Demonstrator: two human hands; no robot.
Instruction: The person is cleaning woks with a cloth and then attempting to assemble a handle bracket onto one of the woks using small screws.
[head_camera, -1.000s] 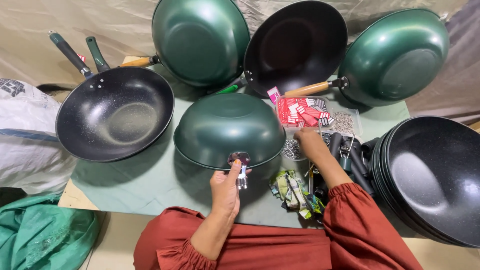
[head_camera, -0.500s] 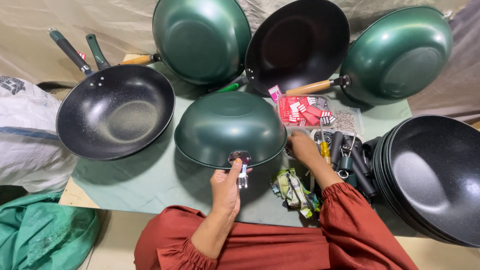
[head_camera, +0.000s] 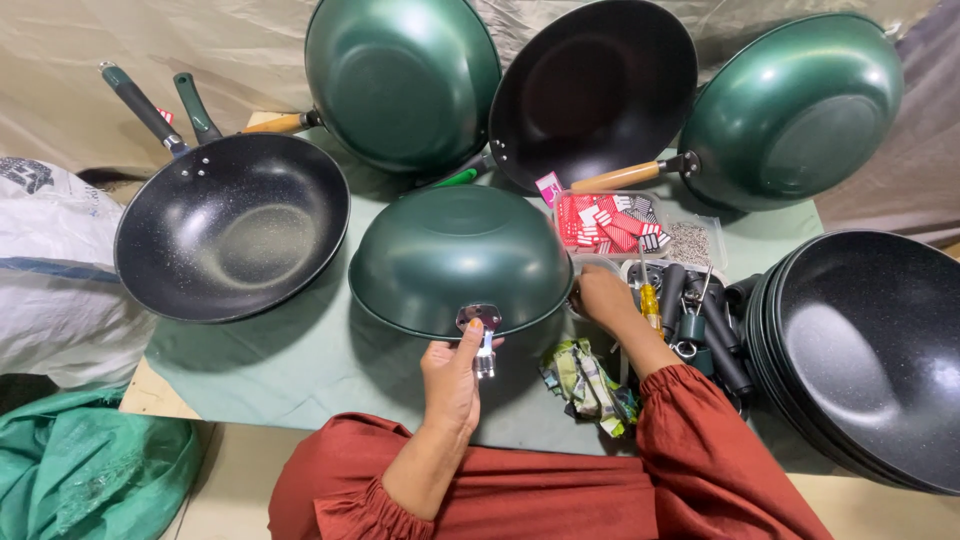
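Observation:
A dark green wok (head_camera: 460, 255) lies upside down on the green mat (head_camera: 300, 360) in front of me. A small metal handle bracket (head_camera: 480, 320) sticks out from its near rim. My left hand (head_camera: 452, 380) grips that bracket from below. My right hand (head_camera: 603, 300) rests with curled fingers against the wok's right rim, beside a yellow screwdriver (head_camera: 650, 300). Whether those fingers hold anything small is hidden.
A black wok (head_camera: 235, 225) sits at left. Two green woks (head_camera: 400, 80) (head_camera: 795, 110) and a black one (head_camera: 595, 90) lean at the back. At right are stacked black woks (head_camera: 860, 350), a clear box of red tags (head_camera: 605, 220), dark handles (head_camera: 715, 335) and a rag (head_camera: 585, 380).
My right hand has pulled back from the box of red tags to the right rim of the upturned wok. My left hand has stayed on the bracket.

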